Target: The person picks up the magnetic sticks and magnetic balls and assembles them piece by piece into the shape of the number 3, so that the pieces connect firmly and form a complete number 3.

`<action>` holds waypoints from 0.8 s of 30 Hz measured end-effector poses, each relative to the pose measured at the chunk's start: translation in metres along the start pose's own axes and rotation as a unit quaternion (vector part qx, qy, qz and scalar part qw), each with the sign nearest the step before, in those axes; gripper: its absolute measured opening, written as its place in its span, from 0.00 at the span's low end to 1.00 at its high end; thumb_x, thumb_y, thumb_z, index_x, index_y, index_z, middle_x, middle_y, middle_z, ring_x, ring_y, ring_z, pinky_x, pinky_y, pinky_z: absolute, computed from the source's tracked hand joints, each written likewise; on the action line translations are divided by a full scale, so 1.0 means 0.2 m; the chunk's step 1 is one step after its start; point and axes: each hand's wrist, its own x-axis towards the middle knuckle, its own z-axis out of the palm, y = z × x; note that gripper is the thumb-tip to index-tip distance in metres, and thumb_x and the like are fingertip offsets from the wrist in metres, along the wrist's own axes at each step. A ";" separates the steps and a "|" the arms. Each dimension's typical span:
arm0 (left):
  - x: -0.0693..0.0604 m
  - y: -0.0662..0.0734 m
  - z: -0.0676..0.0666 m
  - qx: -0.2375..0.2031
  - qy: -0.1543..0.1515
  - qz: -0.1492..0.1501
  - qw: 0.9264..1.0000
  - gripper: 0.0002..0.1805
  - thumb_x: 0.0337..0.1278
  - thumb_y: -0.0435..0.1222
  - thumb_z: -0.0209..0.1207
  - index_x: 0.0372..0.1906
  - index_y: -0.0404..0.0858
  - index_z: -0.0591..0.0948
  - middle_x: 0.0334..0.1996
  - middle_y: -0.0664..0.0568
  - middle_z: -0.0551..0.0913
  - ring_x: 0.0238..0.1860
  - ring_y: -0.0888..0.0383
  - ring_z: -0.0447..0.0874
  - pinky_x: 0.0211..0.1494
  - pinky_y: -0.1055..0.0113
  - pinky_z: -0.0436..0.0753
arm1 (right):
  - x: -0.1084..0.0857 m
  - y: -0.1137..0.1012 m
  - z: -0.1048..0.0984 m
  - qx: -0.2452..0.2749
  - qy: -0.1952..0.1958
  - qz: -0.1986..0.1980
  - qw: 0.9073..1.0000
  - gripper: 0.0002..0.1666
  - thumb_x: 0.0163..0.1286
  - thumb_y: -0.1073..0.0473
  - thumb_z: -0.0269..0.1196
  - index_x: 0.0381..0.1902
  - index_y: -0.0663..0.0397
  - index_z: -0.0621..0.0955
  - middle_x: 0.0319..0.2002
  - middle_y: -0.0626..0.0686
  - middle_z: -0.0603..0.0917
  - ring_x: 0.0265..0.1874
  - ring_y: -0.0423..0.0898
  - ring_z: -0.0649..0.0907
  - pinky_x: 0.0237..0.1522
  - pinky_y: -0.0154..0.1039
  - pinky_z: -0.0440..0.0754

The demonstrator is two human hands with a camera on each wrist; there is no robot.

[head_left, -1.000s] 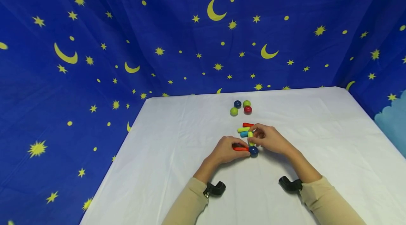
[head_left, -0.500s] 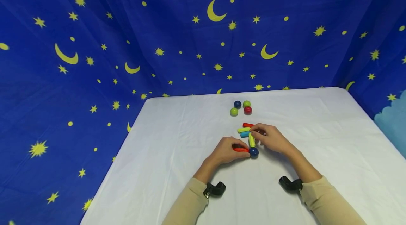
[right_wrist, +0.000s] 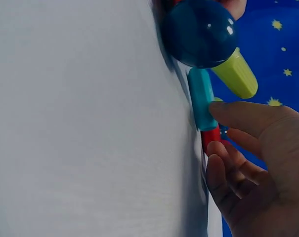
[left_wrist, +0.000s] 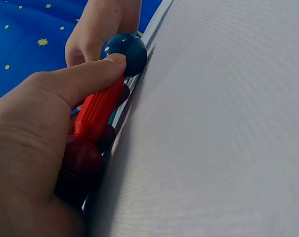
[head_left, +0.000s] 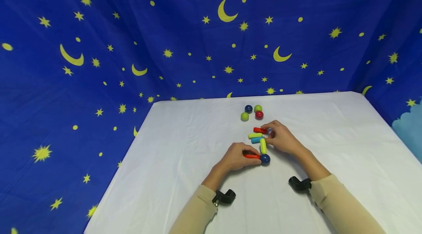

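Note:
My left hand point(head_left: 235, 157) grips a red rod point(left_wrist: 100, 111) with thumb and fingers. A dark blue ball point(head_left: 265, 159) is joined to its right end, and a red ball point(left_wrist: 82, 158) sits at the other end, under the palm. From the blue ball a yellow-green rod point(head_left: 263, 146) sticks out toward the far side. My right hand point(head_left: 281, 137) is just beyond it with fingers parted. Its thumb is at the near end of a loose turquoise rod point(right_wrist: 202, 98), and its fingers are by a second red rod point(head_left: 259, 130), partly hidden.
Another yellow-green rod point(head_left: 255, 136) lies between the turquoise and red ones. Farther back are a blue ball point(head_left: 248, 109), a red ball point(head_left: 259, 115) and two green balls, one a green ball point(head_left: 244, 116) at the left. A starry blue curtain point(head_left: 197, 36) surrounds the white table point(head_left: 184, 135).
My right hand has let go of the yellow-green rod, now joined to the blue ball, and shifted away to the loose rods. My left hand keeps its grip in about the same place.

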 end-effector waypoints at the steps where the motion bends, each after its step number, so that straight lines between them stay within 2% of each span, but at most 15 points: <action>1: 0.00 0.00 0.00 0.000 0.000 0.002 1.000 0.12 0.45 0.55 0.67 0.37 0.60 0.85 0.30 0.78 0.82 0.34 0.74 0.75 0.39 0.78 0.72 | 0.01 0.00 0.00 -0.005 -0.002 0.004 1.000 0.26 0.56 0.58 0.69 0.54 0.53 0.79 0.47 0.55 0.77 0.35 0.46 0.76 0.36 0.34 0.77; 6: 0.00 0.00 0.00 0.005 0.003 0.000 1.000 0.12 0.45 0.56 0.66 0.37 0.61 0.85 0.30 0.78 0.81 0.34 0.72 0.74 0.38 0.78 0.71 | 0.05 0.00 0.01 -0.018 -0.014 0.007 1.000 0.22 0.56 0.61 0.68 0.51 0.52 0.81 0.46 0.55 0.77 0.37 0.47 0.76 0.40 0.38 0.79; 9: 0.00 0.00 0.00 0.004 0.004 0.003 1.000 0.12 0.45 0.56 0.66 0.37 0.61 0.85 0.30 0.77 0.82 0.34 0.73 0.73 0.38 0.78 0.70 | 0.08 -0.01 0.02 -0.020 -0.019 0.000 1.000 0.22 0.56 0.59 0.69 0.50 0.52 0.82 0.46 0.54 0.78 0.37 0.47 0.77 0.41 0.40 0.79; 15: 0.01 -0.01 0.01 0.006 0.003 0.018 1.000 0.12 0.45 0.55 0.66 0.37 0.59 0.85 0.31 0.76 0.84 0.35 0.75 0.75 0.39 0.80 0.71 | 0.12 0.00 0.02 -0.010 -0.040 -0.014 0.999 0.28 0.53 0.52 0.72 0.52 0.52 0.80 0.45 0.54 0.79 0.33 0.45 0.77 0.37 0.36 0.77; 19: 0.01 -0.01 0.01 0.002 0.001 0.016 1.000 0.13 0.45 0.55 0.66 0.38 0.59 0.85 0.32 0.76 0.83 0.36 0.75 0.75 0.40 0.79 0.71 | 0.15 0.01 0.03 -0.010 -0.054 -0.027 0.998 0.32 0.50 0.50 0.74 0.54 0.51 0.79 0.44 0.52 0.81 0.31 0.43 0.76 0.35 0.35 0.77; 24: 0.00 -0.01 0.01 0.002 -0.004 0.008 1.000 0.13 0.46 0.55 0.66 0.38 0.60 0.85 0.32 0.77 0.82 0.38 0.73 0.74 0.41 0.78 0.71 | 0.18 0.02 0.05 -0.023 -0.064 -0.037 0.997 0.38 0.47 0.44 0.74 0.56 0.47 0.78 0.50 0.50 0.81 0.36 0.45 0.77 0.39 0.38 0.78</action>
